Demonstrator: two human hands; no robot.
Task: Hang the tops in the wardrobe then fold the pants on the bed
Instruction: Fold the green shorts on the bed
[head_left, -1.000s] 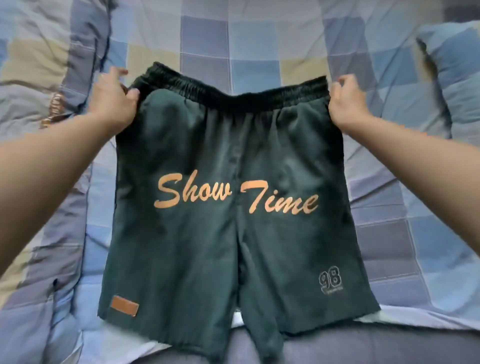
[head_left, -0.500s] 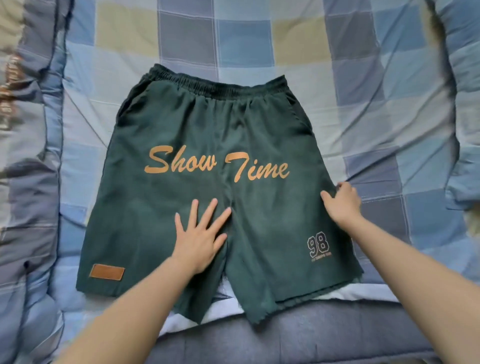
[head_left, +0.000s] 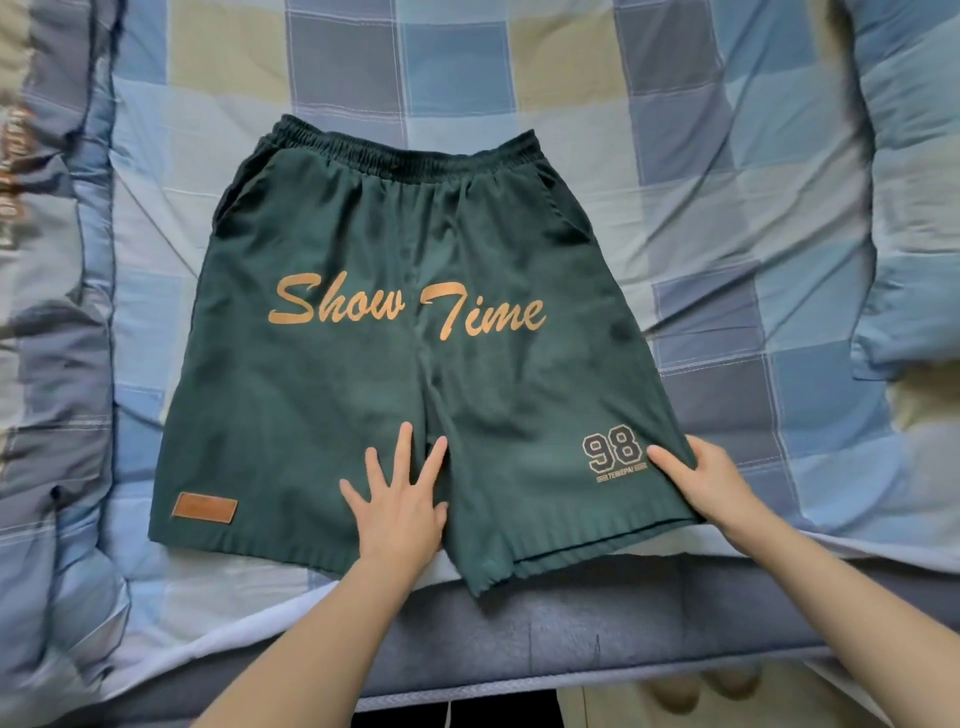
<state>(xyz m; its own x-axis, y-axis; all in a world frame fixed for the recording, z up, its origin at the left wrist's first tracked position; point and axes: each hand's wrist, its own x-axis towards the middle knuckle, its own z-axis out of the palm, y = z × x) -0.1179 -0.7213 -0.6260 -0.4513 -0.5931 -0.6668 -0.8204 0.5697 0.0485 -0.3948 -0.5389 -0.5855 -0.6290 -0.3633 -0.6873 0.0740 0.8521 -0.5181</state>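
Note:
Dark green shorts (head_left: 363, 270) with orange "Show Time" lettering lie spread flat on the checked bed cover (head_left: 727, 156), waistband far from me. My left hand (head_left: 400, 504) presses flat on the crotch area near the hem, fingers straight and spread. My right hand (head_left: 701, 483) grips the outer edge of the right leg beside the "98" print, thumb on top of the fabric and fingers under the edge.
A rumpled blue quilt (head_left: 57, 364) runs down the left side and a pillow (head_left: 914, 208) lies at the right. The bed's front edge (head_left: 571, 634) is just below the shorts' hems, with floor beneath.
Both hands left the waistband a second ago and slid down the shorts toward the hems. The shorts now lie flatter, and my right hand has reached the leg's lower outer edge.

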